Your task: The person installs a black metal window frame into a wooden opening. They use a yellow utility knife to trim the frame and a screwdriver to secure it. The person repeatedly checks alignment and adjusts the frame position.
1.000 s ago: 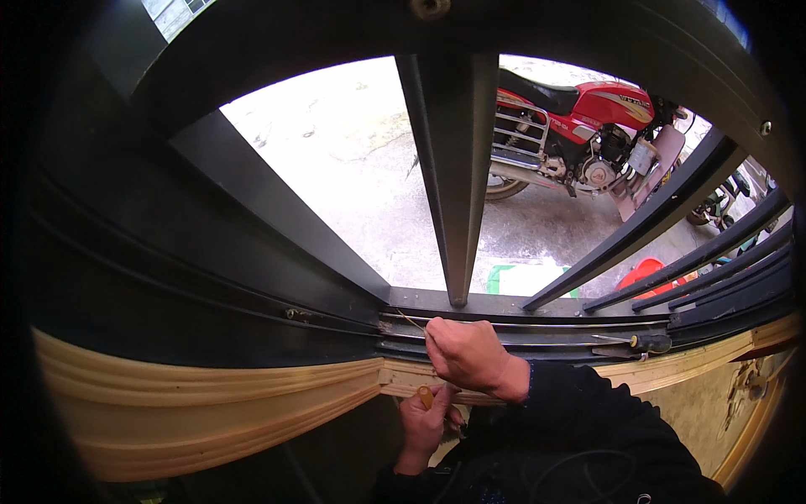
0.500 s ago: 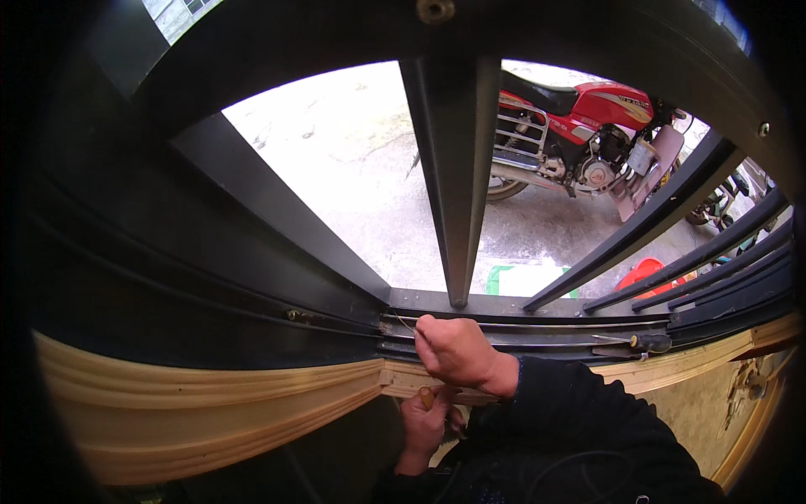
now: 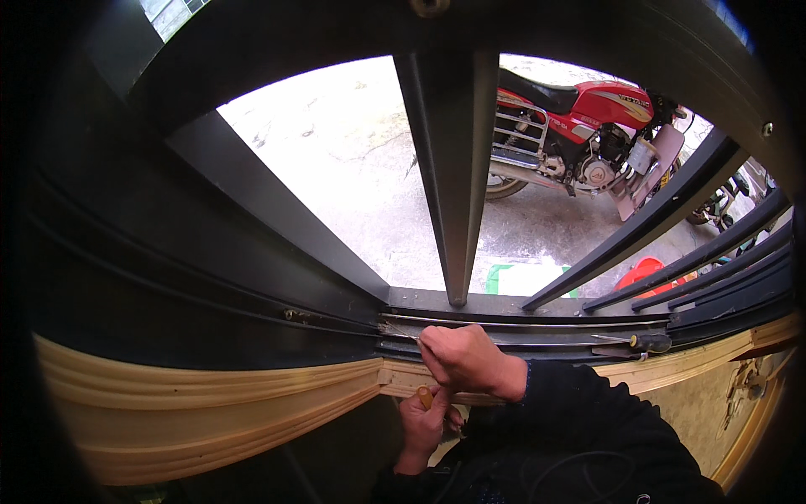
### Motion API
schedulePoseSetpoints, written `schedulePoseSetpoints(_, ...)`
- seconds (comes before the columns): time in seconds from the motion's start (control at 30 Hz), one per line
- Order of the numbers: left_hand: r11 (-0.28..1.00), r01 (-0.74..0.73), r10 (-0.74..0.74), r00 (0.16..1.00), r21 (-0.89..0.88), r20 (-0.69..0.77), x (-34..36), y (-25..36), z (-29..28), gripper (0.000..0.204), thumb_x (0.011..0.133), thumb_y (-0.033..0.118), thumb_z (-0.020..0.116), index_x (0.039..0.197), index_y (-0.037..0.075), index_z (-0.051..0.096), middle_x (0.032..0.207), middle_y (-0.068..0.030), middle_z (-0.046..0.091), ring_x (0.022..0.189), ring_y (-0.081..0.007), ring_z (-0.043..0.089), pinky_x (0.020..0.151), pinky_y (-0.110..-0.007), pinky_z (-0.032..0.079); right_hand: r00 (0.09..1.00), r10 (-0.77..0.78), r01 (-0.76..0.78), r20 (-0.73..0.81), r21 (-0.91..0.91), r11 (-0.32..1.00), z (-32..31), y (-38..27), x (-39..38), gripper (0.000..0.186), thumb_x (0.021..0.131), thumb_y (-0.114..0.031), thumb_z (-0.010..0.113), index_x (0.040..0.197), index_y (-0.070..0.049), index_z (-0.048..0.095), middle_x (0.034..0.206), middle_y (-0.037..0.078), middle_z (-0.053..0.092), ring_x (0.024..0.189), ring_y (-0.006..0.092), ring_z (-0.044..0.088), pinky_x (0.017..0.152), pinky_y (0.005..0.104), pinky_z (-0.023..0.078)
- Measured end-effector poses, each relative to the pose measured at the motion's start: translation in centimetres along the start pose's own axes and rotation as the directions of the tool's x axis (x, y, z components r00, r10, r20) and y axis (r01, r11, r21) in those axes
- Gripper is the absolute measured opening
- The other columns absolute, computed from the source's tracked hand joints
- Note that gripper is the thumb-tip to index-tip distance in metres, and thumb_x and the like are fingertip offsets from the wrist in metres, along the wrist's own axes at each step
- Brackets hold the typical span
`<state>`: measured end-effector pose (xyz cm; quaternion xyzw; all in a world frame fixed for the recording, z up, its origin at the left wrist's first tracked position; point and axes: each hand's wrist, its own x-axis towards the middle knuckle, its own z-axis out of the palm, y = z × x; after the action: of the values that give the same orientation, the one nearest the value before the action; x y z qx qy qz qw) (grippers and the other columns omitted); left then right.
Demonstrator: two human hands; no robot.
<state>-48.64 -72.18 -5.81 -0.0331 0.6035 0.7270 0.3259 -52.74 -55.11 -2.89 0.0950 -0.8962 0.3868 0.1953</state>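
Observation:
My right hand (image 3: 463, 357) is closed at the left end of the window track (image 3: 537, 338), knuckles up. From its fingertips a thin, wire-like piece (image 3: 406, 336) points left into the track's corner; its kind is too fine to make out. Just below, on the near side of the wooden trim (image 3: 403, 380), my left hand (image 3: 422, 427) is wrapped round an orange-brown handle (image 3: 426, 396). Whatever joins that handle is hidden by the hand. A screwdriver (image 3: 648, 343) with a black and yellow handle lies across the track farther right, its shaft pointing left.
Dark window bars (image 3: 458, 193) rise beyond the track, and a dark frame (image 3: 277, 252) closes the left side. Outside stand a red motorcycle (image 3: 600, 109), a red basin (image 3: 642, 275) and a green-edged white item (image 3: 529, 280).
My right hand has shifted slightly right and down, and the thin piece now lies flatter along the track. My left hand stays nearly in place on the handle.

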Motion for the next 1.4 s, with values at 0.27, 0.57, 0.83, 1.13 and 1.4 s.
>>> schedulePoseSetpoints(0.27,0.999,0.007,-0.007,1.0,0.049,0.001,0.0,-0.1,-0.2,0.024,0.104,0.019,0.063,0.103,-0.003,0.073,0.062,-0.0068,0.067,0.049,-0.0096,0.058,0.048,-0.023,0.045,0.991,0.125,-0.121,0.04,-0.098,0.988,-1.7,-0.6,-0.2,0.012,0.089,-0.014,0.062,0.086,-0.007,0.053,0.069,0.012,0.06,0.061,0.0339,0.064,0.052,0.0447,0.051)
schedulePoseSetpoints(0.57,1.0,0.015,-0.015,1.0,0.025,0.019,0.1,0.1,-0.1,0.024,0.104,0.018,0.062,0.104,-0.003,0.073,0.063,-0.0068,0.067,0.05,-0.0101,0.059,0.049,-0.023,0.045,0.969,0.233,-0.212,0.085,-0.203,0.956,-2.0,-1.0,0.4,0.012,0.089,-0.013,0.061,0.086,-0.005,0.053,0.064,0.014,0.063,0.057,0.0372,0.065,0.051,0.048,0.051)
schedulePoseSetpoints(0.83,0.999,0.013,-0.014,1.0,0.049,0.013,0.1,0.3,-0.1,0.024,0.104,0.018,0.062,0.104,-0.004,0.072,0.062,-0.007,0.067,0.05,-0.0103,0.059,0.049,-0.023,0.046,0.949,0.314,-0.313,0.008,-0.027,0.949,0.0,0.4,0.9,0.016,0.093,-0.016,0.058,0.087,-0.002,0.054,0.066,0.021,0.063,0.063,0.0445,0.064,0.059,0.0548,0.052)
schedulePoseSetpoints(1.13,0.997,0.017,-0.019,1.0,0.072,0.024,0.1,0.4,-0.2,0.024,0.105,0.018,0.062,0.105,-0.004,0.072,0.063,-0.007,0.067,0.05,-0.0101,0.06,0.049,-0.023,0.046,0.951,0.308,-0.303,-0.011,0.153,0.941,0.2,0.4,1.0,0.01,0.094,-0.01,0.062,0.09,-0.002,0.058,0.071,0.023,0.062,0.065,0.0439,0.065,0.058,0.0484,0.05)
schedulePoseSetpoints(1.4,0.999,0.042,-0.043,0.999,0.026,0.02,0.0,0.4,-0.1,0.024,0.105,0.019,0.062,0.105,-0.003,0.072,0.063,-0.007,0.068,0.052,-0.0102,0.061,0.049,-0.023,0.045,0.983,0.177,-0.172,-0.047,0.104,0.98,0.6,0.1,0.4,0.012,0.093,-0.011,0.061,0.087,-0.004,0.053,0.07,0.018,0.06,0.063,0.0413,0.063,0.057,0.0473,0.051)
